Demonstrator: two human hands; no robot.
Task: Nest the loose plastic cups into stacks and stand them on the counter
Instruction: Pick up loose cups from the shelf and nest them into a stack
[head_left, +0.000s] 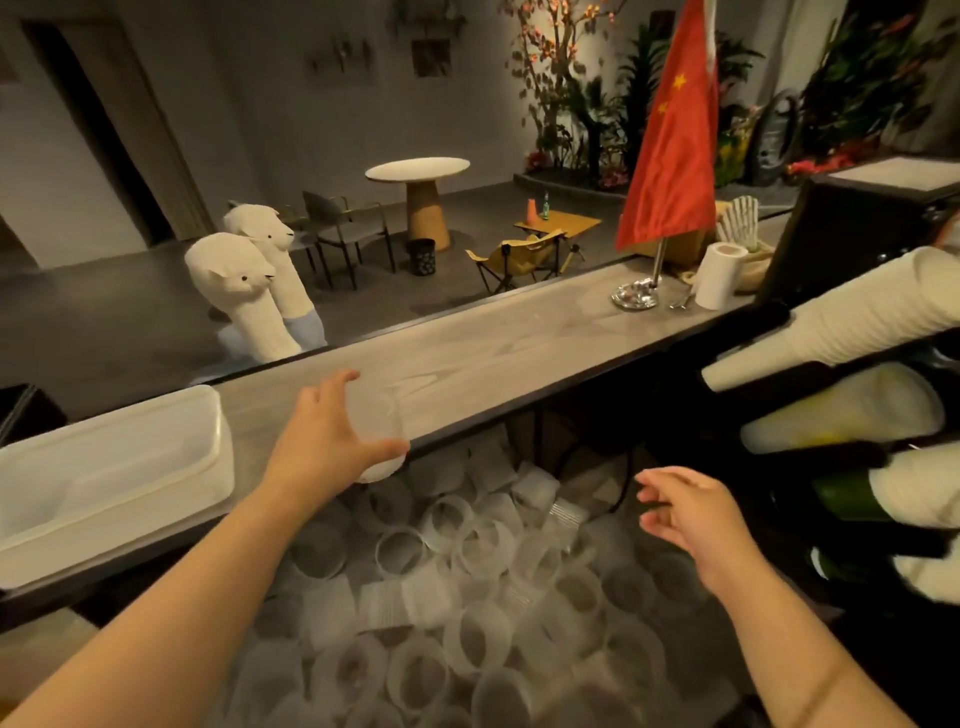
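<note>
Left hand (332, 431) grips cup (376, 431); right hand (691, 514) apart.

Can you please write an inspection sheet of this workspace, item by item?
Surface: grey wooden counter, mostly bare.
Job's things: one frosted plastic cup at the counter edge; pile of loose cups below.
Clutter: white plastic tub, flag stand, paper roll.
Hands: left hand grips the cup; right hand open over the pile.
Cables: one dark cable under the counter.
Surroundings: sleeved cup stacks at right; café seating beyond.
</note>
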